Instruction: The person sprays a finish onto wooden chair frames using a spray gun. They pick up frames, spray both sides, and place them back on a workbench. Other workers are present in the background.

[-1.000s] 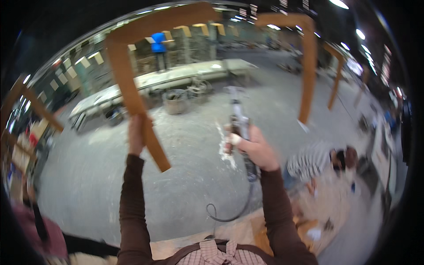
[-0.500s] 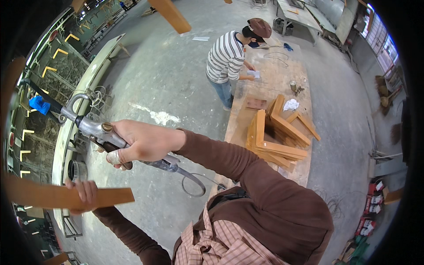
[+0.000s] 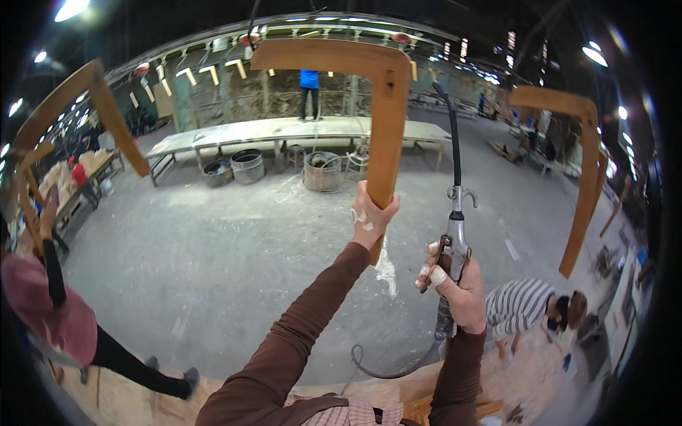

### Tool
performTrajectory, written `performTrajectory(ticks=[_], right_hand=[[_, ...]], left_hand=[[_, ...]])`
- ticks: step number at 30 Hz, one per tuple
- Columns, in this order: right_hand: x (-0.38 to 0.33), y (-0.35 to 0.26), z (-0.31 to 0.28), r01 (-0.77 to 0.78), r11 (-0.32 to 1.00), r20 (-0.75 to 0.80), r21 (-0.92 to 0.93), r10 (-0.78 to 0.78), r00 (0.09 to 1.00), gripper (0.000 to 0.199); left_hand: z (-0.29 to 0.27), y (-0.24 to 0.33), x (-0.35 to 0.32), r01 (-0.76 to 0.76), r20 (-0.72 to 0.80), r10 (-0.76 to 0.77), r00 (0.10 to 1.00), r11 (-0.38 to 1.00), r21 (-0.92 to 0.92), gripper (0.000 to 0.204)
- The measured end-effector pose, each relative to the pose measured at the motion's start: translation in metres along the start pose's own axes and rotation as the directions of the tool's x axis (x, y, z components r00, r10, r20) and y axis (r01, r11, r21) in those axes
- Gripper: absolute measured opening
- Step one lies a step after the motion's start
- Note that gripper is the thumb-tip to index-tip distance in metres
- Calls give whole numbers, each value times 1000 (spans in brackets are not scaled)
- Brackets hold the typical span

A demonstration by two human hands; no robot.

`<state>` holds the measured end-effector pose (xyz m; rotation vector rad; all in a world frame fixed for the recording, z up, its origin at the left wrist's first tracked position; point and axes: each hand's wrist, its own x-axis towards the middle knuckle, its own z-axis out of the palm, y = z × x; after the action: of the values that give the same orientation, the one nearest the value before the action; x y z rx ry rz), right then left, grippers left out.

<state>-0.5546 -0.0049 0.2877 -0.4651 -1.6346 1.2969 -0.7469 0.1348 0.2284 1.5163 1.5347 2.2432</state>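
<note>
My left hand (image 3: 372,219) is closed around the lower leg of an L-shaped brown wooden piece (image 3: 388,135), raised in front of me with its other arm reaching left along the top. White tape patches show on the back of this hand. To its right, my right hand (image 3: 463,295) grips a silver spray gun (image 3: 455,234) with a hook on top and a long black barrel pointing up. Tape wraps several of its fingers, which rest by the trigger. A thin dark hose (image 3: 398,375) loops down from the gun's handle. The gun and the wood are apart.
Similar L-shaped pieces hang at the left (image 3: 106,113) and right (image 3: 588,170). A person in pink (image 3: 53,309) stands at left; another in stripes (image 3: 522,302) bends over a bench at right. A long white table (image 3: 277,130) and metal buckets (image 3: 248,167) stand ahead.
My view has swung up and left, away from the bench with stacked frames toward the long table. The spray gun now points up, to the right of the wooden piece; both hands keep their hold.
</note>
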Motion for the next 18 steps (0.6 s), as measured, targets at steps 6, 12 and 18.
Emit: performTrajectory(ticks=[6,12,18], right_hand=[[32,22,35,-57,995,10,-80,58,998,26],[32,33,36,-51,993,-29,-106,48,998,23],[21,41,27,-130,985,-60,-114,124,990,24]], left_hand=[[-39,-21,4,-28,-40,32,999,995,97,52],[-42,-25,-1,-9,22,8,1000,998,66,49],[-41,-27,-5,-37,13,37,999,996,78,49]])
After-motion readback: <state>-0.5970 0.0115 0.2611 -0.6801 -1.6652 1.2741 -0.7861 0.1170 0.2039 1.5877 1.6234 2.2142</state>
